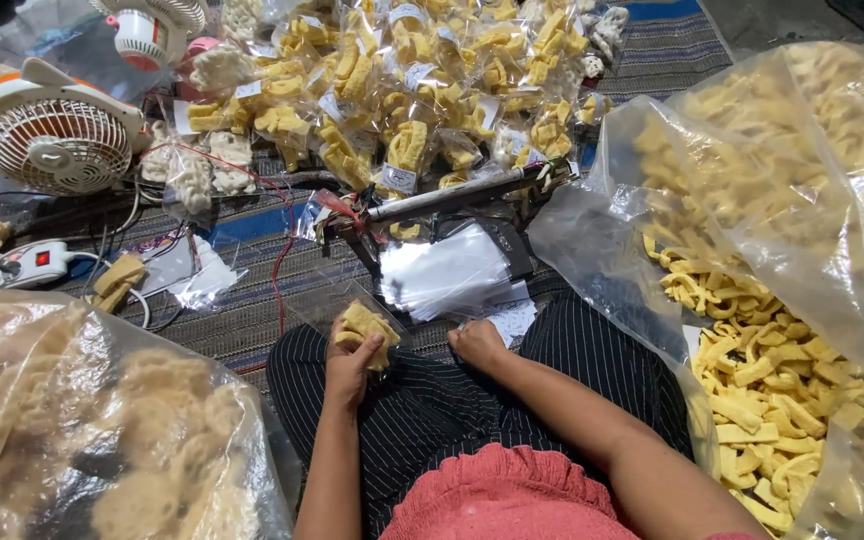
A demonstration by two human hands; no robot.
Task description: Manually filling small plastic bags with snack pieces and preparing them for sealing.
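Note:
My left hand (350,366) grips a small clear bag of yellow crackers (366,326) over my striped lap. A little to the right, my right hand (476,342) is closed, its fingertips touching a paper label (512,320) at the edge of a stack of empty clear bags (447,272). Beyond the stack lies a bar-shaped heat sealer (457,192).
A large open sack of yellow cracker pieces (762,370) stands at my right. Another big sack of pale round crackers (92,430) sits at my left. A heap of filled small packets (402,80) lies ahead. Two small fans (52,135) and a power strip (37,262) are at the far left.

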